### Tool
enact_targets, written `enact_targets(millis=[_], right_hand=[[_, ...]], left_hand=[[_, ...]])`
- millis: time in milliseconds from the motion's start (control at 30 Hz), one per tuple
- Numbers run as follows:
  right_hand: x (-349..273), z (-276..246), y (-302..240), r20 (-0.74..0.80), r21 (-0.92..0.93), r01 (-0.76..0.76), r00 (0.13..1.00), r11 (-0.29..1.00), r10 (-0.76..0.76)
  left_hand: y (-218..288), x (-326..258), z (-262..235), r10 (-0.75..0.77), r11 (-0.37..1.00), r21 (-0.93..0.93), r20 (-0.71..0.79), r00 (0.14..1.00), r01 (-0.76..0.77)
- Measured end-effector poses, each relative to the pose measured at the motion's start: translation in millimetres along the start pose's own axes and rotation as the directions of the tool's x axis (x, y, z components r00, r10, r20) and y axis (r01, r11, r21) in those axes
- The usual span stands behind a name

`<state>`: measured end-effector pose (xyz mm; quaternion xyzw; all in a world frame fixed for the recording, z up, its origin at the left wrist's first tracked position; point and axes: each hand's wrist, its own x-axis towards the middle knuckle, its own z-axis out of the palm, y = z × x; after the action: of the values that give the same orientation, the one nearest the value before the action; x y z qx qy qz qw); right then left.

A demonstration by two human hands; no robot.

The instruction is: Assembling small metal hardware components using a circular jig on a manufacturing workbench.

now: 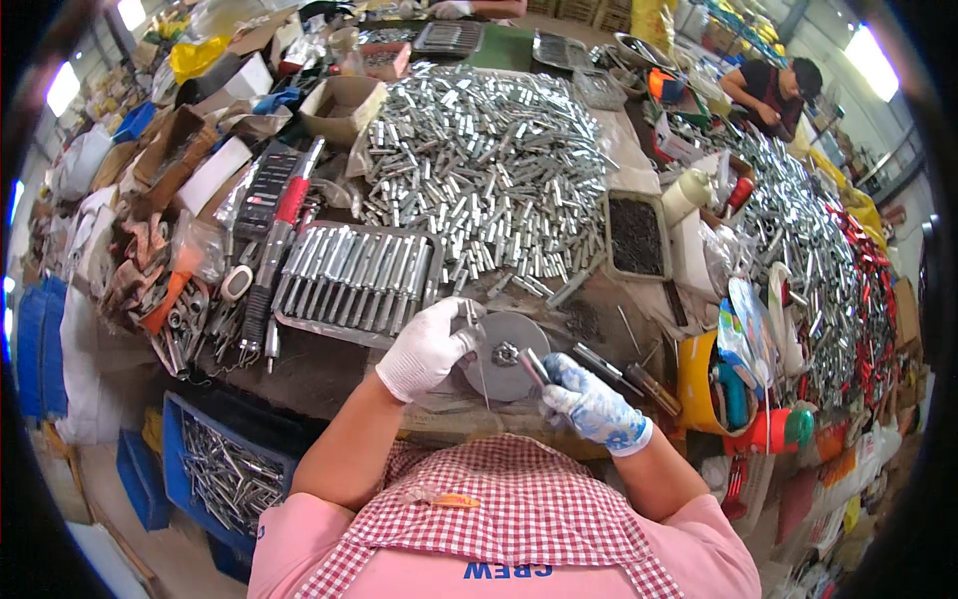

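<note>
My left hand (429, 351), in a white glove, is closed in a pinch above the left rim of a round grey disc (514, 384). A thin metal rod (484, 377) hangs down from its fingertips. Small metal parts (505, 352) lie in a cluster at the disc's middle. Just right of the disc, my right hand (599, 407), in a blue-and-white patterned glove, grips a short metal tube (535, 367) that tilts up to the left. Beyond that hand, more metal tubes (601, 363) lie on the table.
A tray (289, 317) of lined-up metal tubes stands left of the disc. Behind lies a large heap of metal tubes (489, 170). To the right are a bin of dark small parts (635, 235) and a yellow container (702, 384). A blue crate (180, 449) sits lower left. Another person (773, 92) works far right.
</note>
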<state>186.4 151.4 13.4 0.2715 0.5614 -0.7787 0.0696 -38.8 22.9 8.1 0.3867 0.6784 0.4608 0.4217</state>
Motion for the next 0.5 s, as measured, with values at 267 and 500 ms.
enact_targets(millis=[267,500], right_hand=[[15,2,18,0.13,0.23,0.065,0.987,0.971,-0.097],[15,11,12,0.145,0.191,0.067,0.985,0.979,-0.096]], left_hand=[[5,-11,-6,0.149,0.958,-0.243,-0.044,0.988,-0.155],[18,-7,-2,0.237,0.816,-0.406,-0.414,0.879,-0.411]])
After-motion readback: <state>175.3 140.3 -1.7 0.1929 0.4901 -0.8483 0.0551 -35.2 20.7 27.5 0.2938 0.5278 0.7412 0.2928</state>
